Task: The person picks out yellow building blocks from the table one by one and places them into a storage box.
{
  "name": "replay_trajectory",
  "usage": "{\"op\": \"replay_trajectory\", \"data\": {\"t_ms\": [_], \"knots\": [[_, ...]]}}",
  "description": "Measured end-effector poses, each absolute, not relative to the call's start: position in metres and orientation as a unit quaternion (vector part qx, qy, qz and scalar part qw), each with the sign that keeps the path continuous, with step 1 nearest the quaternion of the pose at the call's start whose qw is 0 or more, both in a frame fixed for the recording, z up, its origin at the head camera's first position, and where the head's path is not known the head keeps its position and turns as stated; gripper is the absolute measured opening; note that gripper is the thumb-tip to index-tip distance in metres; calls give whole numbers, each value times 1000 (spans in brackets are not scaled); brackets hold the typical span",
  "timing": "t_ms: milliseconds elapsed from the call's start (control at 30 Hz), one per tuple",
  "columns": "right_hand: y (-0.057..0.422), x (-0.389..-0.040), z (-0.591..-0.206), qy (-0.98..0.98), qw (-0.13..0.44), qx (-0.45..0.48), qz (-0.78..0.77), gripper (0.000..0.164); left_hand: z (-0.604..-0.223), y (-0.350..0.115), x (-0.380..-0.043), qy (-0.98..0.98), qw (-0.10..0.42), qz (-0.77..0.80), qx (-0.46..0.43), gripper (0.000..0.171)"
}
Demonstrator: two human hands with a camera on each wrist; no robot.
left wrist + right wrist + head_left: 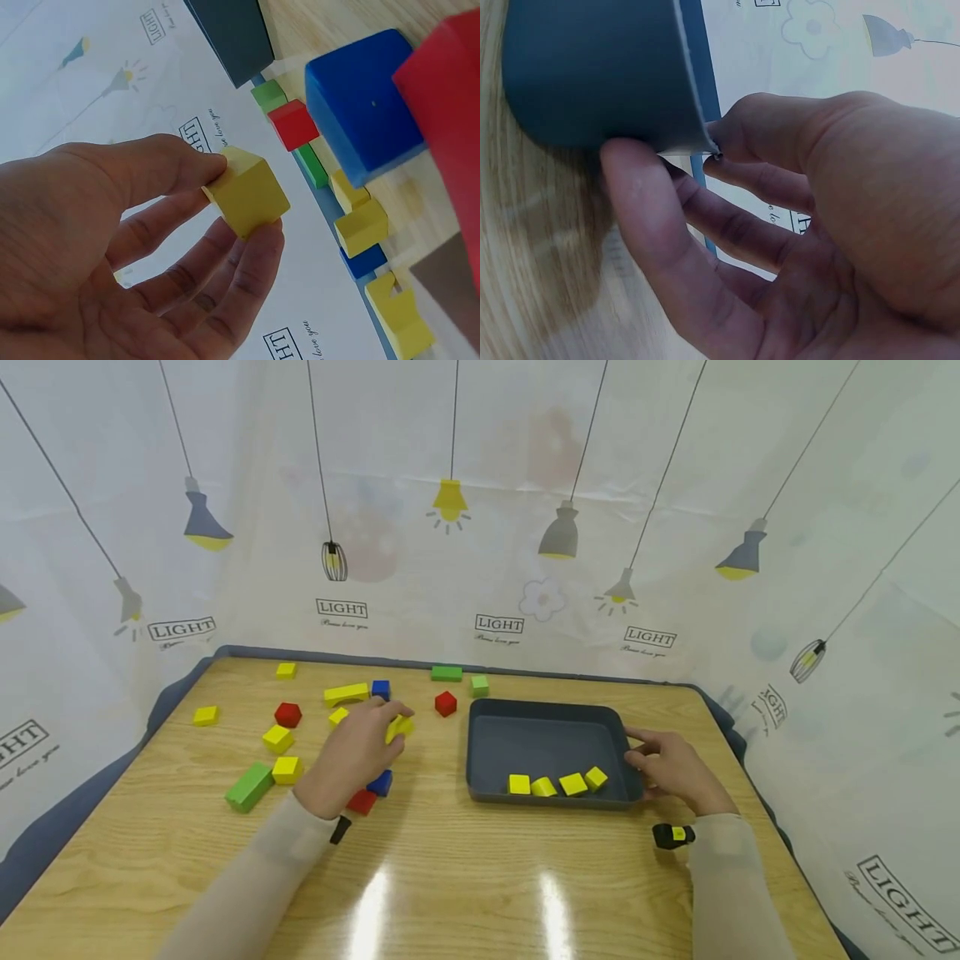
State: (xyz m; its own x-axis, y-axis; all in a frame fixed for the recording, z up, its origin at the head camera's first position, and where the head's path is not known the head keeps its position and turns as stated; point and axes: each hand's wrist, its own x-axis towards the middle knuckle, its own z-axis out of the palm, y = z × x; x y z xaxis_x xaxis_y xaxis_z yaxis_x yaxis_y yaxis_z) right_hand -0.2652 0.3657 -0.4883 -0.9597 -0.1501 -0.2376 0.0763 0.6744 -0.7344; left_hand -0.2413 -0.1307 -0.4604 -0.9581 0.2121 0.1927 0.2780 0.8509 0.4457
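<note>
Apparently you're gathering: your left hand (pixel 356 747) pinches a yellow block (pixel 251 196), fingers block-width apart; your right hand (pixel 678 768) grips the tray (pixel 543 743). Carrying across likely comes next.

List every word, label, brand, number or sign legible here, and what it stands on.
"LIGHT": boxed, repeated on the white wall sheet.
"love you": script beneath it; the preceding word is too blurred.
Yellow patch on the black device by the right sleeve: too small to read.
Held yellow block, dark tray: no text visible.
</note>
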Motion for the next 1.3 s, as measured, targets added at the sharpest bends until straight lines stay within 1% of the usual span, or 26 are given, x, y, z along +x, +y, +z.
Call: {"op": "replay_trajectory", "data": {"t_ms": [333,533,767,1067,1300], "knots": [[365,-266,-488,906,138,-18,-401,66,-460,-119,-242,-962,74,-226,-133,38],[365,-266,-490,906,137,-15,-400,66,-458,-108,-240,-960,77,-223,-152,39],[364,-266,-490,906,138,-15,-399,66,-459,-94,-239,-960,58,-229,-150,40],[364,-266,-491,905,136,-21,-403,66,-458,-72,-236,-957,54,-225,-174,41],[364,-267,-491,906,135,-19,-401,66,-460,-58,-236,-953,38,-227,-195,42]]}}
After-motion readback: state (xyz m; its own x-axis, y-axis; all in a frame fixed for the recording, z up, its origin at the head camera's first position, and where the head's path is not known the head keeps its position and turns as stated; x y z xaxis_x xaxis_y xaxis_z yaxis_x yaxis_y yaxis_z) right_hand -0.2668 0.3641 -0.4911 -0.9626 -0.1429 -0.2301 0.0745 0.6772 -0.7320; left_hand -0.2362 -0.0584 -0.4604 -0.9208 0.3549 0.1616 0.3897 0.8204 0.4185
